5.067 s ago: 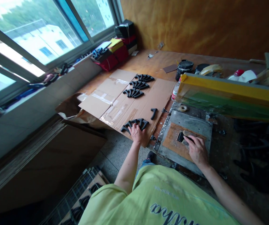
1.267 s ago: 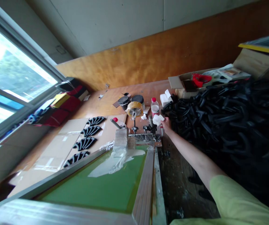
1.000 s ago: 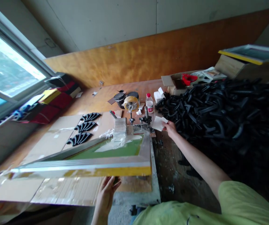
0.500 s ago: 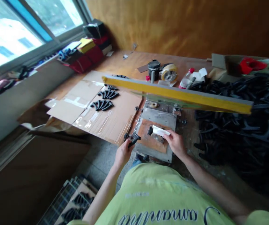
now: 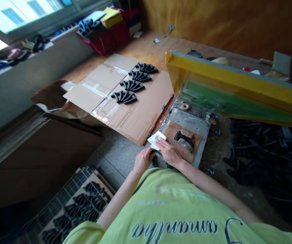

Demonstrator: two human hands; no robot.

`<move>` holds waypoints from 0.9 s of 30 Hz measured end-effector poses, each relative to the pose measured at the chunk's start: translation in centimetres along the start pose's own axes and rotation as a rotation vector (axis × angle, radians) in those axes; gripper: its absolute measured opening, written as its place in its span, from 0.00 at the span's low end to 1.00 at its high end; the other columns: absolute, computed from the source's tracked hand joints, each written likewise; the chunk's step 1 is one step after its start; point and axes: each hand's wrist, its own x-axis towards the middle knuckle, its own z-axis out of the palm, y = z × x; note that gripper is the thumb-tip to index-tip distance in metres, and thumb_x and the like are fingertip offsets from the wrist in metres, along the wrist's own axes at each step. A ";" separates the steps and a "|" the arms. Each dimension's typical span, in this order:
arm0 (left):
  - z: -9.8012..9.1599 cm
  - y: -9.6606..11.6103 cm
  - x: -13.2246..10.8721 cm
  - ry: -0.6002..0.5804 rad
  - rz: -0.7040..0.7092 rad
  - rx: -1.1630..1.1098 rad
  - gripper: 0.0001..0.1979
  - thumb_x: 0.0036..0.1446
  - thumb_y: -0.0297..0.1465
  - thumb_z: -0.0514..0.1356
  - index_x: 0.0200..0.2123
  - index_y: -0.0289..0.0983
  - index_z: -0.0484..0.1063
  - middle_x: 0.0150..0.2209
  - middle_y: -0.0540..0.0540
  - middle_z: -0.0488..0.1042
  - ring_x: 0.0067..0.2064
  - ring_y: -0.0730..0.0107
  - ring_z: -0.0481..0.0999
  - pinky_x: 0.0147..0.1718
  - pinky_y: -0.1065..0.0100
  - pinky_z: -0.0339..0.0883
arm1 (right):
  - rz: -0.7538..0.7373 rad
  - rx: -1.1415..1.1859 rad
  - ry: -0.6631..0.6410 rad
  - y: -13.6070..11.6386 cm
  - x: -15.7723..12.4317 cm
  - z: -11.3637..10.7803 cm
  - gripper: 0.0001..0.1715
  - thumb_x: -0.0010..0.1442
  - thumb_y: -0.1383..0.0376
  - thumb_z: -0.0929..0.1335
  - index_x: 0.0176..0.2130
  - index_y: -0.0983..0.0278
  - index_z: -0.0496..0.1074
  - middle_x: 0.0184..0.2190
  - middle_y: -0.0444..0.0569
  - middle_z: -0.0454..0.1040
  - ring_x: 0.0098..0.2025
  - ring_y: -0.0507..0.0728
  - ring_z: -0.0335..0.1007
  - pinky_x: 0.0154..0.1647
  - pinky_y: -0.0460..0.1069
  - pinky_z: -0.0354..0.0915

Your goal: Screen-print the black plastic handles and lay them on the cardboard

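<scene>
head view: looking down over a lime-green shirt (image 5: 171,206) at both hands, close together at 6 o'clock.

Left hand (image 5: 143,161): at the near edge of a white tissue (image 5: 156,139), fingertips at its lower corner.

Right hand (image 5: 168,152): fingers lying flat and together, touching the tissue's edge, just beside the left hand.

Grip: hands nearly touching, neither clearly clamped (can't tell if the tissue is pinched). A dark bit shows by the left fingertips, too small to tell.

Main thing: black curved piece (image 5: 183,139) lying on a brown pad (image 5: 195,144), at 1 o'clock from the hands, not touched. The pad sits on a grey metal plate (image 5: 189,118).

Around: cardboard sheet (image 5: 146,118) at 11 o'clock, with four rows of black curved pieces (image 5: 124,97). Small tape roll (image 5: 185,106) at the plate's far edge. Wooden bench (image 5: 146,44) at 12 o'clock. Red and yellow bundles (image 5: 107,20) on the sill.

In the way: raised screen-printing frame (image 5: 237,79), yellow edge, green mesh, blocks the bench's far right.

Hidden or hard to see: dark pile of black pieces (image 5: 263,152) at 3 o'clock, blurred together. Tray of black pieces (image 5: 77,206) at 7 o'clock, cut off by the frame edge.
</scene>
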 end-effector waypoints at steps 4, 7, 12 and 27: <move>0.2 -0.2 -0.2 0.026 0.025 -0.001 0.09 0.67 0.34 0.56 0.46 0.38 0.72 0.39 0.42 0.79 0.42 0.64 0.79 0.41 0.67 0.70 | 0.030 -0.008 -0.020 0.0 -1.9 -0.1 0.30 0.66 0.74 0.58 0.64 0.64 0.67 0.62 0.54 0.69 0.70 0.60 0.56 0.67 0.59 0.62; 0.2 -0.2 -0.3 0.061 0.065 -0.006 0.10 0.67 0.35 0.55 0.45 0.37 0.72 0.40 0.41 0.79 0.42 0.64 0.78 0.42 0.66 0.70 | 0.046 0.027 -0.015 -0.2 -2.6 -0.6 0.31 0.66 0.74 0.58 0.64 0.63 0.67 0.62 0.53 0.70 0.69 0.59 0.56 0.68 0.60 0.61; -0.2 0.2 0.1 0.115 0.054 -0.030 0.11 0.67 0.37 0.55 0.44 0.38 0.72 0.38 0.42 0.78 0.40 0.65 0.78 0.40 0.68 0.70 | 0.145 0.190 0.094 -0.9 -1.4 -2.8 0.28 0.68 0.69 0.61 0.64 0.57 0.68 0.61 0.48 0.71 0.66 0.58 0.62 0.67 0.57 0.62; -0.2 0.5 2.2 -0.067 0.032 0.048 0.14 0.63 0.44 0.59 0.37 0.38 0.74 0.34 0.44 0.79 0.35 0.65 0.78 0.32 0.70 0.64 | 0.270 0.178 0.111 0.8 -0.2 -2.5 0.06 0.60 0.68 0.69 0.33 0.61 0.78 0.35 0.49 0.77 0.39 0.56 0.74 0.44 0.50 0.68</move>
